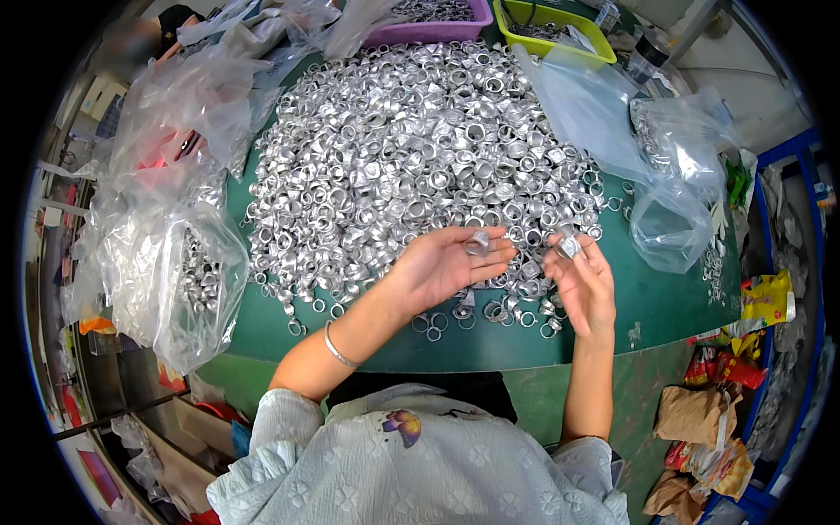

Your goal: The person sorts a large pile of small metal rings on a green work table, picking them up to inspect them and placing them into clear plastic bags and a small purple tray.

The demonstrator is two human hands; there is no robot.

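Left hand [451,262] lies palm up and open, one silver metal ring [478,242] resting on its fingers. Right hand [584,284] pinches a second silver ring [570,248] at its fingertips. Both hover at the near edge of the ring heap [420,149] on the green table [665,306]; clear plastic bag of rings [188,280] at left

Bare green table [665,306] lies right of the hands; metal-ring heap [420,149] blocks ahead; bags [175,271] crowd left

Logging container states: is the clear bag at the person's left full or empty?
Partly filled. The clear bag holds a clump of silver metal rings behind its film, while its upper part is crumpled and slack on the green table.
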